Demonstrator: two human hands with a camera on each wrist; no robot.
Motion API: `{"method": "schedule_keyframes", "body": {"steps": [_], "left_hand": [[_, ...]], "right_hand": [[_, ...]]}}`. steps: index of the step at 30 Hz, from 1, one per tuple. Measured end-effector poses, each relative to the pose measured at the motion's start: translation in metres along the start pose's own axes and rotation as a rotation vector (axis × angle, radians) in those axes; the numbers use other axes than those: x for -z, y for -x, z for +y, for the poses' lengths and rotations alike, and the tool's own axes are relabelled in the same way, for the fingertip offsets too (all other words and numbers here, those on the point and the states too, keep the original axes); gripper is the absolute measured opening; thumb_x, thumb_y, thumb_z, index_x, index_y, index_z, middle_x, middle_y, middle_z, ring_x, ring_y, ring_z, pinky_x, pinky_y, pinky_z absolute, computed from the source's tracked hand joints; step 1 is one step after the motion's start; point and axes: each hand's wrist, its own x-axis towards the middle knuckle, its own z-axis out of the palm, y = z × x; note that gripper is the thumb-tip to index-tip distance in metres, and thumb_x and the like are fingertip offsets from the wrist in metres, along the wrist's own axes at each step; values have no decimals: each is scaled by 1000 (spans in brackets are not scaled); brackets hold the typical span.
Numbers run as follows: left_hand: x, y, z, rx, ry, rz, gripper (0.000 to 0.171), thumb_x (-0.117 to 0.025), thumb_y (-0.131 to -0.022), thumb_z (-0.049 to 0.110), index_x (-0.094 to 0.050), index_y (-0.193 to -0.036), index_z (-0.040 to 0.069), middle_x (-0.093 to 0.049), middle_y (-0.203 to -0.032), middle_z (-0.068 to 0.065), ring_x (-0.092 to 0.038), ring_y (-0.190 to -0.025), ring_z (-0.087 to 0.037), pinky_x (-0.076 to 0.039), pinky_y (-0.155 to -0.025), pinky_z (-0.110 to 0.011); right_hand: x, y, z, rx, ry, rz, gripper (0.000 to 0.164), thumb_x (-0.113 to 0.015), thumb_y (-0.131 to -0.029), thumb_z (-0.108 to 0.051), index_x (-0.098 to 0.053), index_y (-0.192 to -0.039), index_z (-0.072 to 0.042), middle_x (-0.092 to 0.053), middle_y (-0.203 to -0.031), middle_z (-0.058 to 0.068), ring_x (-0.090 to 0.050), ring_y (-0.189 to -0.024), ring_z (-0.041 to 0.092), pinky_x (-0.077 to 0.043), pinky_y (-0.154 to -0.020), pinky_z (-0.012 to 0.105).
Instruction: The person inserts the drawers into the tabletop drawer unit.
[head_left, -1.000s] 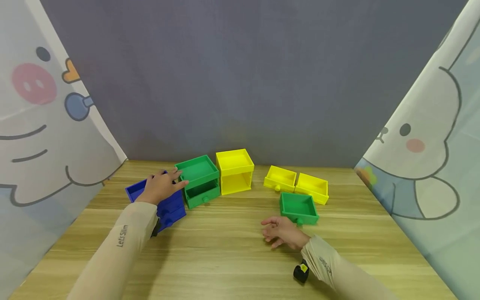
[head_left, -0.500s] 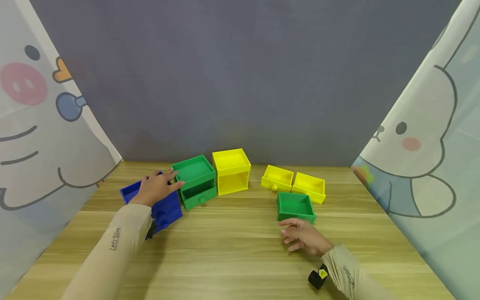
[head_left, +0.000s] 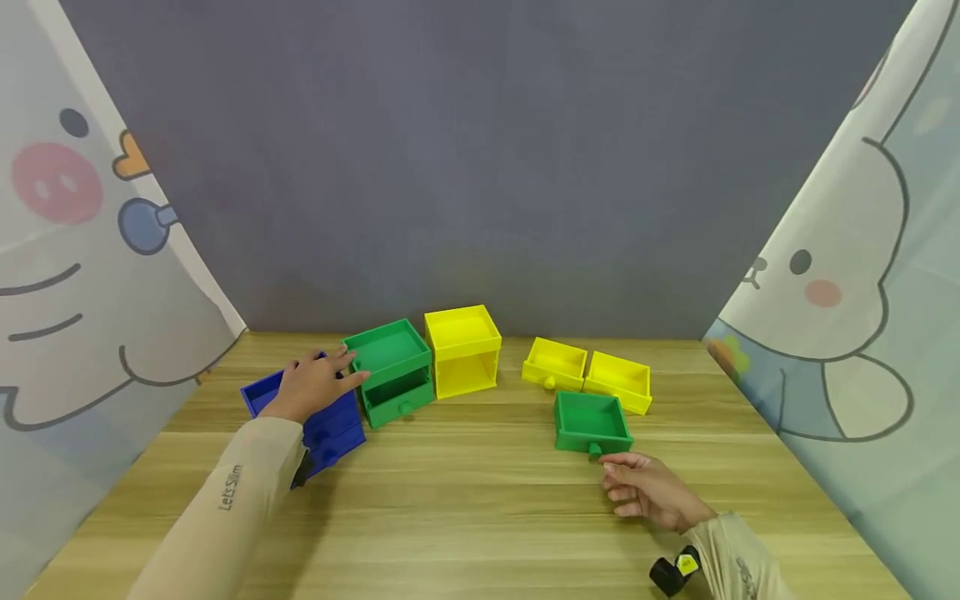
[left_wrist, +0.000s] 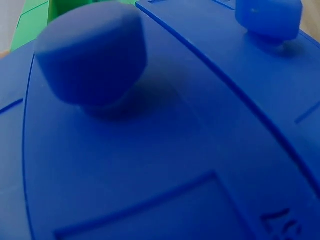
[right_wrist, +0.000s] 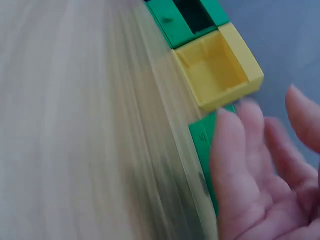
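In the head view my left hand (head_left: 311,387) spreads over the blue drawer cabinet (head_left: 337,429), its fingertips and thumb right at the left edge of the green cabinet (head_left: 390,350). That cabinet has a bare upper slot and a green drawer (head_left: 401,406) in its lower one. Two blue knobs (left_wrist: 95,55) fill much of the left wrist view. My right hand (head_left: 656,492), loosely bent and holding nothing, is just in front of a loose green drawer (head_left: 592,421). Its fingertips are close to that drawer's knob (head_left: 595,451).
A yellow cabinet (head_left: 465,354) with an open front stands right of the green one. Two loose yellow drawers (head_left: 555,362) lie behind the loose green drawer. Everything stands on a wooden table (head_left: 465,517), with a grey cloth (head_left: 480,167) behind.
My right hand has moved to the right, along the front of the loose green drawer to beside its knob. My left hand keeps its place at the blue and green cabinets.
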Motion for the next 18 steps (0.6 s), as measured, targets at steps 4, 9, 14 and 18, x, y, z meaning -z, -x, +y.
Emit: {"method": "schedule_keyframes", "body": {"steps": [4, 9, 14, 18], "left_hand": [[-1, 1, -1, -6, -2, 6, 65, -52, -96, 47, -45, -142, 2, -35, -148, -24, -23, -133, -54, -18, -100, -72], [1, 2, 0, -5, -12, -3, 64, -52, -96, 47, -45, -142, 3, -35, -148, -23, -24, -133, -53, -18, -101, -72], [2, 3, -1, 9, -18, -12, 65, -51, -96, 47, -43, -143, 4, -34, -149, -22, -23, -134, -52, -17, -101, -71], [2, 2, -1, 3, -21, -15, 66, -51, -96, 49, -43, -144, 4, -34, -149, -22, -23, -134, -53, -18, -101, -71]], "right_hand": [[10, -1, 0, -54, -50, -100, 29, -44, -104, -25, -60, -124, -10, -72, -92, 0, -67, -74, 4, -56, -69, 22], [14, -6, -1, -70, -146, -116, 32, -37, -106, -25, -62, -119, -9, -72, -89, 0, -68, -73, 4, -55, -70, 20], [9, -13, -3, -102, -191, -94, 39, -29, -107, -25, -65, -111, -10, -72, -85, 0, -68, -72, 3, -55, -69, 19], [5, -15, -4, -128, -195, -54, 44, -29, -107, -30, -67, -108, -9, -72, -82, 0, -68, -70, 3, -55, -68, 19]]}}
